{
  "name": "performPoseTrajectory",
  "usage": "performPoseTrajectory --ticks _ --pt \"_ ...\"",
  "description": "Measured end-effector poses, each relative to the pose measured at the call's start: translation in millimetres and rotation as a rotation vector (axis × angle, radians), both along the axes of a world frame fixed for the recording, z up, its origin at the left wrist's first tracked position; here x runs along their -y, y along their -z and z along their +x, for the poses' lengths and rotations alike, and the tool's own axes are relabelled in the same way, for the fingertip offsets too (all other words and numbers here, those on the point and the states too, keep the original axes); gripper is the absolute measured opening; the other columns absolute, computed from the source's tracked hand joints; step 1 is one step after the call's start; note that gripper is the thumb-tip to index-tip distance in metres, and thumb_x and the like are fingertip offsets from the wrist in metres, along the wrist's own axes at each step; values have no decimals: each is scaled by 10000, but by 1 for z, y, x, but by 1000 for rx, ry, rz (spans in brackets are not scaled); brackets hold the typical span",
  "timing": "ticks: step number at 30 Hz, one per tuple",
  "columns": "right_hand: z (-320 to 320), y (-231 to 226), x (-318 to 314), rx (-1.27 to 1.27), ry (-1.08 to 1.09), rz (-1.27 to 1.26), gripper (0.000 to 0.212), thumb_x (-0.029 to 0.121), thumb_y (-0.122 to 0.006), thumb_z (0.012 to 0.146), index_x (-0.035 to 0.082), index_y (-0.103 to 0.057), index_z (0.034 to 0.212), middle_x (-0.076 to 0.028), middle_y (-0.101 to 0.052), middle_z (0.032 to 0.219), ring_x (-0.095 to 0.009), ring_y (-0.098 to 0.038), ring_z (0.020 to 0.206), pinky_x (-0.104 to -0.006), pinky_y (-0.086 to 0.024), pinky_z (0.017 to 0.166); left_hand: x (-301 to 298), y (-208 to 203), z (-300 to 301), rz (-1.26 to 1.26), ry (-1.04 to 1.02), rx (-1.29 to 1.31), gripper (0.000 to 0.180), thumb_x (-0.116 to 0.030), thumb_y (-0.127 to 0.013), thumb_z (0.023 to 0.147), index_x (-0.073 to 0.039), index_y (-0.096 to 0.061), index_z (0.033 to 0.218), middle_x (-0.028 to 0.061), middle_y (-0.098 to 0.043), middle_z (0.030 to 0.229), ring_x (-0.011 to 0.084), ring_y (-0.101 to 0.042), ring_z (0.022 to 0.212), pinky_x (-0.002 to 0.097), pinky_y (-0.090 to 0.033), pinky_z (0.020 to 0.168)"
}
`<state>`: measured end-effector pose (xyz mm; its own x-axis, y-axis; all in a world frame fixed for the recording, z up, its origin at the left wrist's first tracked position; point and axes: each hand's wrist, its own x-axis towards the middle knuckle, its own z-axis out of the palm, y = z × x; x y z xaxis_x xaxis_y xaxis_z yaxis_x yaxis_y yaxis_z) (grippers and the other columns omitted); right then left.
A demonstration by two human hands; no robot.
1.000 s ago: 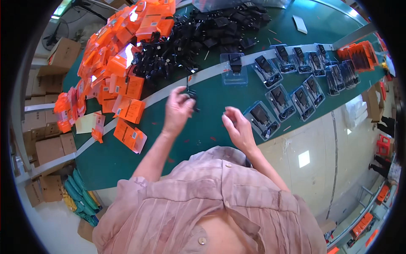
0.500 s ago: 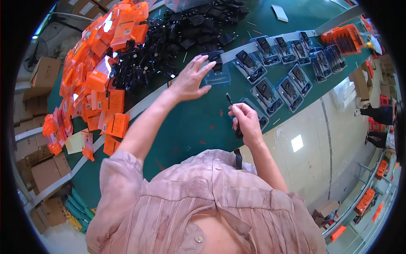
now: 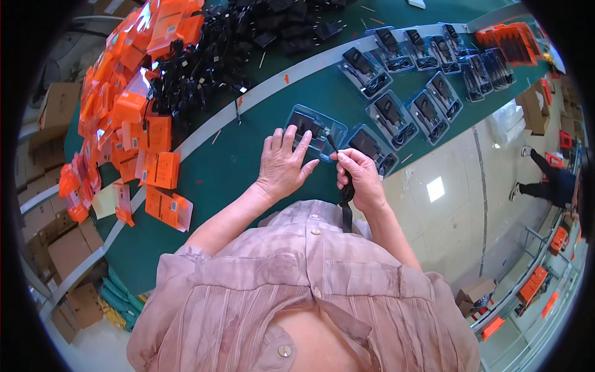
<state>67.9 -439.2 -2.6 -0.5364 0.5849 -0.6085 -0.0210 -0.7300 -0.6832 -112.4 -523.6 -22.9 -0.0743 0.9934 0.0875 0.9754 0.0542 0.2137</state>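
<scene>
My left hand has its fingers spread, their tips at the near edge of a clear plastic blister tray. A black power adapter lies in that tray, partly hidden by my fingers. To its right, my right hand pinches a black cable between thumb and fingers. The cable's plug end points into the tray, and the bundled rest hangs below my palm. Just beyond my right hand sits another filled tray, with a black adapter in it.
Several filled trays stand along the bench's right side, near orange packs. Black cables and adapters are heaped at the far left. Orange boxes pile up along the left. A pale strip crosses the green bench.
My left hand has drawn the tray with the adapter nearer and turned it. The cable in my right hand now has its end over that tray.
</scene>
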Motion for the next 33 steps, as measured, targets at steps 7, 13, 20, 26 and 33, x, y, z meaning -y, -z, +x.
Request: performPoseTrajectory --ticks 7,13,20,26,33 --pt "4 10 1 -190 5 -375 165 140 -534 980 -1 -619 978 29 -495 663 -39 -429 522 -211 -395 483 17 2 -17 137 -55 292 371 -79 -630 850 28 -582 1202 202 -548 1168 353 -558 1073 403 -485 909" --pt "-10 1 1 55 -158 -117 150 140 -547 964 5 -610 975 27 -499 644 -47 -436 508 -217 -390 461 20 10 -31 213 -11 356 357 22 -593 817 40 -593 1174 191 -590 1161 351 -582 1087 410 -480 954" --pt "-35 -3 -11 312 -398 282 143 149 -577 927 11 -594 891 6 -529 631 -56 -459 500 -213 -371 426 23 20 -39 172 112 334 406 82 -549 785 56 -596 1188 205 -565 1285 338 -538 1225 407 -437 1048" --pt "-45 4 -17 425 -471 373 178 145 -577 875 -22 -637 863 -47 -588 632 -110 -535 514 -271 -432 446 26 23 -40 187 127 352 431 127 -521 766 63 -598 1184 204 -558 1303 346 -529 1243 404 -427 1063" --pt "-54 4 -24 498 -531 359 193 145 -574 845 -32 -647 823 -63 -598 626 -131 -561 523 -291 -453 456 26 23 -41 162 155 336 417 49 -573 799 -41 -632 1202 208 -533 1329 341 -518 1258 406 -424 1065"
